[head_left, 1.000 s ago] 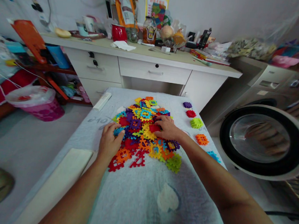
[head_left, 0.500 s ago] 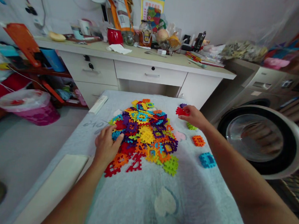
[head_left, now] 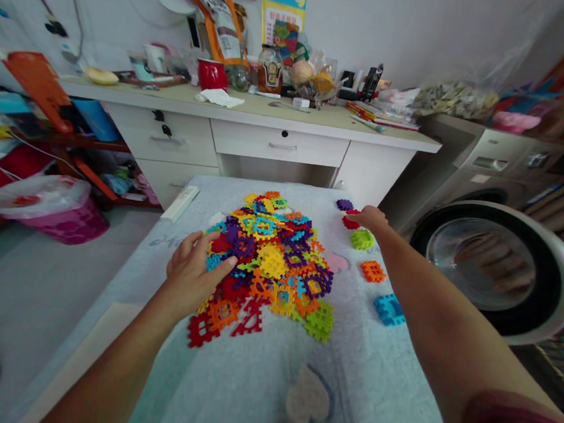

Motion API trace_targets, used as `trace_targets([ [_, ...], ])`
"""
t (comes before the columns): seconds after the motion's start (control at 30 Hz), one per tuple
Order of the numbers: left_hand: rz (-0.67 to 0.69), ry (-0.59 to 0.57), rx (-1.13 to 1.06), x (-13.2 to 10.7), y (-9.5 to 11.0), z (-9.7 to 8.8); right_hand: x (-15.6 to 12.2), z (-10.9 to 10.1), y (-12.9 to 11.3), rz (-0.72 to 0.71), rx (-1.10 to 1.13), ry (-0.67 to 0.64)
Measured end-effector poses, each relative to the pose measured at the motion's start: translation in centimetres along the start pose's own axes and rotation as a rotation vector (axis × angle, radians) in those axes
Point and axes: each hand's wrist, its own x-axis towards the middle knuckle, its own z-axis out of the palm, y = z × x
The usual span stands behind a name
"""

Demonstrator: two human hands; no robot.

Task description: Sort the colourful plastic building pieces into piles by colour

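Observation:
A heaped pile of colourful plastic interlocking pieces [head_left: 272, 261] lies in the middle of the cloth-covered table. My left hand [head_left: 196, 271] rests at the pile's left edge, fingers and thumb spread, holding nothing. At the table's right side, my right hand [head_left: 373, 218] has its fingers closed on a red interlocking piece [head_left: 350, 220], low over the cloth; the fingertips are partly hidden. This piece sits between a purple stack [head_left: 344, 205] and a green stack [head_left: 362, 239]. Nearer to me along the same side are an orange stack [head_left: 372, 271] and a blue stack [head_left: 389, 310].
A white box-like strip [head_left: 180, 203] lies at the table's back left. Behind stands a cabinet [head_left: 281, 139] with a cluttered top. The washing machine's open round door [head_left: 494, 269] is close to the right. A pink bin [head_left: 59, 212] stands on the floor at left.
My right hand has brought the red piece slightly right and down, between the purple and green stacks. My left hand has shifted a little left with its fingers spread. The view has tilted slightly.

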Motion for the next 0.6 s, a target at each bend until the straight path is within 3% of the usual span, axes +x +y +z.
trace_targets([
  [0.23, -0.281, 0.089, -0.053, 5.9, -3.8, 1.9, -0.3, 0.8, -0.7, 0.032, -0.077, -0.012],
  [0.47, -0.455, 0.02, -0.423, 6.1, -3.8, 4.4, -1.0, 0.7, -0.8, 0.022, -0.114, -0.022],
  [0.6, -0.356, 0.106, -0.351, 6.3, -5.3, 4.5, -1.7, -0.5, -1.4, -0.037, -0.108, 0.068],
])
